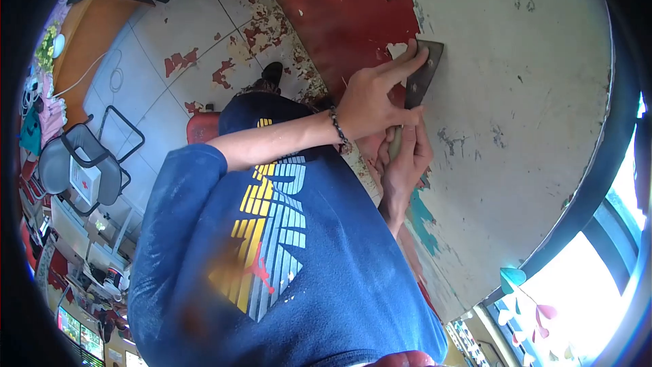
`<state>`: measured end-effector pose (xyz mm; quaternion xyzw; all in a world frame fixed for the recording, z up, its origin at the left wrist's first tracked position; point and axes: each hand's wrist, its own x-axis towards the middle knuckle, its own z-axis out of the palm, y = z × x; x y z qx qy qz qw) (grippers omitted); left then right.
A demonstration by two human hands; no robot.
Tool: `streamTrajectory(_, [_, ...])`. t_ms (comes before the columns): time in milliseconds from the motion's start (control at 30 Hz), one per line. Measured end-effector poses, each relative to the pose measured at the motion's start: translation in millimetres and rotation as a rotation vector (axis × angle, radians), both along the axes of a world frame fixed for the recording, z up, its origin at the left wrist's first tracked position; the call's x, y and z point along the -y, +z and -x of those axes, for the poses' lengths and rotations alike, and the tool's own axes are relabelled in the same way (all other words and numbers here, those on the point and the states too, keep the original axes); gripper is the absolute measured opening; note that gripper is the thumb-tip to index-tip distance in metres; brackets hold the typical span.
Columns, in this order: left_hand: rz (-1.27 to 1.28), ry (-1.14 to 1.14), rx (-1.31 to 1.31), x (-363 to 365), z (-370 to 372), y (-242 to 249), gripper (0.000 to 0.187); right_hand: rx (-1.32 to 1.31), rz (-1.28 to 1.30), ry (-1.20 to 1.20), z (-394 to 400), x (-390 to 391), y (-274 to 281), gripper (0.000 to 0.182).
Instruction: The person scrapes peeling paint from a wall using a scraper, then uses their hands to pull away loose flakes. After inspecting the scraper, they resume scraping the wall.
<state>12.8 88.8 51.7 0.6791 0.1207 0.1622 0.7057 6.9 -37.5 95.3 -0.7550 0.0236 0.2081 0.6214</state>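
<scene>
Scraper [426, 75] lies gripped in both hands [370, 103] [409, 158].

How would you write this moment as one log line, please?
Right grip: around scraper handle | left grip: on blade | blade: over pale surface | floor: red flakes

Scraper [432, 61]: against the panel [516, 163], between left hand [373, 98] and right hand [411, 156]
Paint flakes [180, 61]: on the tiled floor [153, 30], left of panel
Chair [54, 168]: on the floor, farther left
</scene>
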Motion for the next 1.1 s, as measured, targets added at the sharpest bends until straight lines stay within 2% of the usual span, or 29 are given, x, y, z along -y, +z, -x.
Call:
streamTrajectory(33, [0.008, 0.0, -0.005, 3, -1, -3, 0.083, -0.005, 0.008, 0.0, 0, 4, -1, 0.032])
streamTrajectory(100, [-0.073, 0.066, 0.152, 9, 0, -10, 0.082, 0.066, 0.061, 0.029, 3, 12, -3, 0.031])
streamTrajectory(233, [-0.14, 0.083, 0.153, 7, 0, -5, 0.082, 0.082, 0.142, 0.051, 0, 10, -3, 0.03])
streamTrajectory(300, [0.003, -0.034, -0.057, -4, 1, 3, 0.083, 0.006, 0.008, -0.018, 2, -6, -1, 0.029])
streamTrajectory(333, [0.01, -0.038, -0.066, 2, 3, -2, 0.083, -0.002, 0.014, -0.021, 6, 1, 0, 0.029])
streamTrajectory(400, [-0.172, 0.083, 0.148, 14, 1, -10, 0.084, 0.032, 0.098, 0.035, 6, 14, 3, 0.031])
streamTrajectory(533, [-0.199, 0.17, 0.173, 12, -4, -13, 0.081, 0.023, 0.111, 0.062, -3, 0, 2, 0.031])
streamTrajectory(600, [-0.004, 0.048, -0.057, -9, -3, -3, 0.081, 0.014, 0.016, 0.031, -5, -18, -4, 0.031])
streamTrajectory(633, [-0.241, 0.189, 0.185, 0, -8, -20, 0.079, 0.016, 0.147, -0.01, -2, -15, 1, 0.032])
streamTrajectory(667, [-0.249, 0.204, 0.185, 3, -6, -22, 0.079, 0.019, 0.141, 0.006, 2, -10, 4, 0.032])
streamTrajectory(767, [-0.179, 0.049, 0.11, 17, 5, -10, 0.077, -0.081, 0.038, -0.049, 11, 4, 15, 0.031])
streamTrajectory(867, [-0.146, 0.136, 0.168, 8, -1, -16, 0.077, -0.034, 0.01, -0.008, 7, -8, 6, 0.03])
streamTrajectory(967, [-0.11, 0.008, 0.073, 3, 4, -5, 0.078, -0.007, 0.046, -0.057, 10, -6, 6, 0.031])
streamTrajectory(1100, [-0.078, 0.007, 0.076, 4, 2, -3, 0.076, -0.042, 0.025, -0.027, 5, -2, 9, 0.031])
